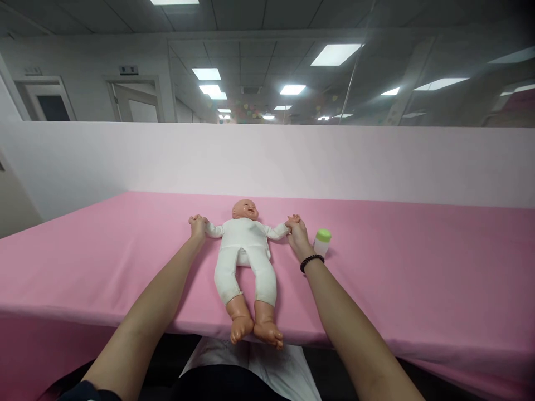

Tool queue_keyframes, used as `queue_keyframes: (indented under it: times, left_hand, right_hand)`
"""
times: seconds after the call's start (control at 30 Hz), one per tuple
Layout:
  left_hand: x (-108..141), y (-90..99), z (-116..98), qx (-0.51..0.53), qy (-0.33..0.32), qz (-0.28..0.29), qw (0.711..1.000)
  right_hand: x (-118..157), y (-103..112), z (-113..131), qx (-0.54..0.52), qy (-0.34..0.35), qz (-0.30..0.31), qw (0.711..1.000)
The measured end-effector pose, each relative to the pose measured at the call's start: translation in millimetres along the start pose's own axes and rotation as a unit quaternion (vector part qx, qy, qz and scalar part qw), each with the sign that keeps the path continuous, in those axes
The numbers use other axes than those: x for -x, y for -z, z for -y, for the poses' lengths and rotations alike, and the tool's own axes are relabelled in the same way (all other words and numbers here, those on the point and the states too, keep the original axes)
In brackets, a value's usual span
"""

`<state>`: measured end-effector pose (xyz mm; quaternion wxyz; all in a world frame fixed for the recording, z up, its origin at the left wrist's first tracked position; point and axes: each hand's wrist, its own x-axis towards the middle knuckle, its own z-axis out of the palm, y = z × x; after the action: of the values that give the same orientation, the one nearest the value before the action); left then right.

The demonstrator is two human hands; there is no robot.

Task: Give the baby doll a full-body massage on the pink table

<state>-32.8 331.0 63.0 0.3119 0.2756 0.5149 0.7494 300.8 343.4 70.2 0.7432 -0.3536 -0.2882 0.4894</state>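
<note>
Pink cloth covers the tabletop (397, 278), below a white partition (317, 161) topped with glass. Both hands have their fingers closed around the doll's own small hands: the left hand (198, 227) at one side, the right hand (298, 236) at the other, arms spread. Between them the baby doll (246, 236) lies face up, head away from the person, feet at the near edge. A hard pull on either hand could strain the soft cloth arms where they meet the body, and drawing both nearer would probably slide the legs off the edge. Just beside the right wrist, with its dark bracelet (312, 262), stands a green-capped bottle (322, 241); an outward swing of that wrist could knock it over.
</note>
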Motion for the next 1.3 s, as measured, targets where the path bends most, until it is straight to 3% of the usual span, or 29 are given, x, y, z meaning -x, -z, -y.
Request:
queue_keyframes:
  times: [0.1, 0.27, 0.5, 0.73, 0.9, 1.0, 1.1, 1.17, 1.3]
  left_hand:
    - [4, 1.4, -2, -0.021, -0.025, 0.014, 0.999]
    - [10, 2.5, -1, -0.042, -0.095, 0.041, 0.994]
    - [18, -1.4, -1, -0.049, -0.19, 0.054, 0.979]
    - [33, -1.0, -10, -0.061, -0.288, 0.132, 0.946]
    - [15, -7.8, -15, -0.108, -0.31, 0.184, 0.926]
    - [-11, -22.5, -21, -0.218, -0.283, 0.2, 0.912]
    - [-39, -38.4, -25, -0.296, -0.18, 0.182, 0.92]
    - [-55, -44.4, -22, -0.308, -0.13, 0.161, 0.928]
    - [-71, -41.2, -7, -0.302, -0.116, 0.147, 0.935]
  right_hand:
    - [5, 0, -2, 0.044, 0.03, 0.039, 0.998]
    - [7, 3, -7, 0.107, 0.07, 0.027, 0.991]
    - [7, 5, -6, 0.204, 0.176, 0.06, 0.961]
    - [14, -3, 1, 0.234, 0.211, 0.076, 0.946]
    - [3, -13, 14, 0.29, 0.224, 0.103, 0.925]
    - [-17, -19, 21, 0.381, 0.153, 0.11, 0.905]
    - [-40, -22, 23, 0.471, 0.087, 0.127, 0.868]
    - [-52, -23, 19, 0.506, 0.068, 0.145, 0.848]
    - [-61, -23, -3, 0.533, 0.02, 0.128, 0.836]
